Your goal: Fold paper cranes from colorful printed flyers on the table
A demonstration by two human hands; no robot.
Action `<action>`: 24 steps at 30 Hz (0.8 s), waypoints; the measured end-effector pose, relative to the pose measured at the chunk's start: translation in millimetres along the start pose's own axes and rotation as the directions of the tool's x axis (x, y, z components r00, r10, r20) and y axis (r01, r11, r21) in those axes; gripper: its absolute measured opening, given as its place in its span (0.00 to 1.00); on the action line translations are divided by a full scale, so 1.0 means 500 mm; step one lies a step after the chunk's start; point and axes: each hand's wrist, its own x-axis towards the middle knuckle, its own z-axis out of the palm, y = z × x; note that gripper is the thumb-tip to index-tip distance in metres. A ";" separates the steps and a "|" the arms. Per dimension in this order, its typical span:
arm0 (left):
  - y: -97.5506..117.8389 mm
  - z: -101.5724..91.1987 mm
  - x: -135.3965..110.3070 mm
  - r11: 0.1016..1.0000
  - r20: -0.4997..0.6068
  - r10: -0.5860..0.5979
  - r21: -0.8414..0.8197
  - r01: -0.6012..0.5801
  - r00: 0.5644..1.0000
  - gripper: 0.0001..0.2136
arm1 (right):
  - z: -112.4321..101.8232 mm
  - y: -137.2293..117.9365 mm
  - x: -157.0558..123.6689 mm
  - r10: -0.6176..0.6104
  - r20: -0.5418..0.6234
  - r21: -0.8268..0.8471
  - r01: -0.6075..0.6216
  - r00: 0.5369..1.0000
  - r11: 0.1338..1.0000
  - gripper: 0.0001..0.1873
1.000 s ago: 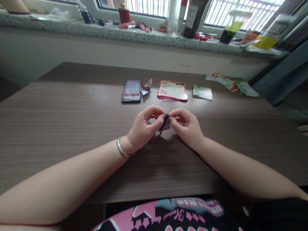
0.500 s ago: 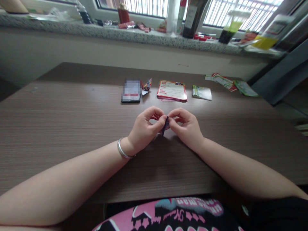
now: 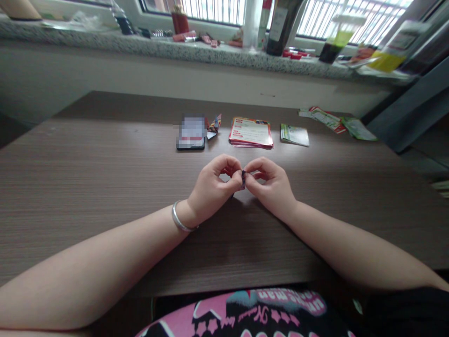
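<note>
Between my fingertips is a small dark piece of folded paper (image 3: 242,180), mostly covered by my fingers. My left hand (image 3: 215,181) pinches it from the left with thumb and forefinger; a silver bangle (image 3: 180,219) circles that wrist. From the right, my right hand (image 3: 271,181) pinches the same piece, its fingertips nearly touching those of the left. Both hands are low over the brown table (image 3: 105,187). Just beyond them lies a stack of printed cards (image 3: 251,133) with red and white faces.
Left of the cards are a phone (image 3: 191,133), its screen blurred, and a colourful folded paper piece (image 3: 213,125). A small green-white stack (image 3: 294,135) sits to the right, with paper strips (image 3: 329,119) farther off. Bottles and pens line the granite windowsill (image 3: 140,46).
The dark paper between my fingers has turned, and less of its long edge shows below my fingertips. My left hand has shifted very slightly; the rest of the table is unchanged.
</note>
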 end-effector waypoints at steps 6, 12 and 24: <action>0.006 0.004 0.000 0.999 -0.016 -0.039 -0.010 0.039 0.999 0.01 | 0.002 0.000 0.002 0.023 0.007 0.001 -0.023 1.000 1.000 0.03; 0.009 0.004 -0.001 0.999 0.001 -0.035 -0.014 0.035 0.999 0.02 | 0.000 -0.002 -0.005 -0.012 0.030 -0.028 0.013 0.999 1.000 0.02; 0.002 -0.002 0.000 0.993 0.014 0.084 0.086 -0.084 0.996 0.02 | 0.000 -0.001 -0.006 -0.027 0.041 -0.042 0.029 0.999 0.999 0.03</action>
